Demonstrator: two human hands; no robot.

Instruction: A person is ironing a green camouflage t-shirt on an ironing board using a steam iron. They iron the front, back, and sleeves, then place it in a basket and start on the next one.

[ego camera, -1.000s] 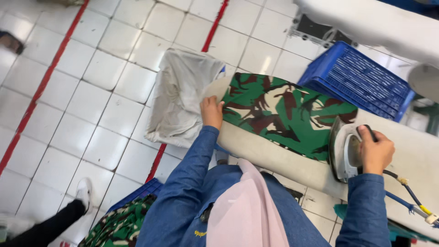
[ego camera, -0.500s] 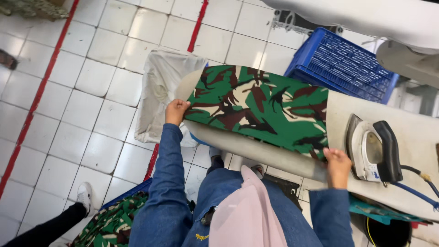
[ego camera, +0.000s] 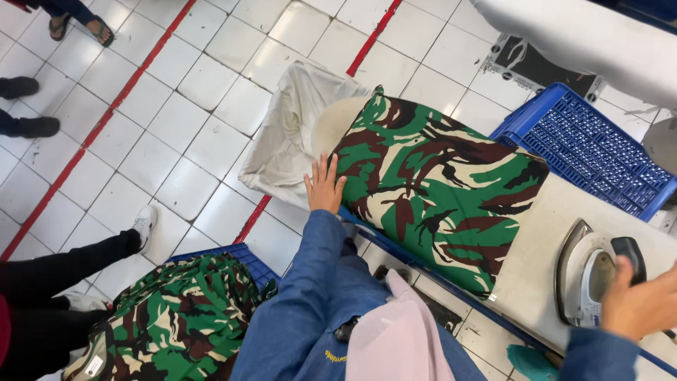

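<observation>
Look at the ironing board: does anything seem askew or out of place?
Yes. The board's cover has slipped off its narrow end and hangs loose, baring the tip beside the camouflage cloth under the left hand.

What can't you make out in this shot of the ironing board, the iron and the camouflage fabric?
Head view only:
- Right hand: covers the handle of the iron, so the grip is unclear; the frame edge cuts its fingers.
- Left hand: palm down on the camouflage fabric; anything beneath is hidden.
- Ironing board: largely covered by fabric, its right end cut off.
- Blue crate: contents unreadable through the lattice.
</observation>
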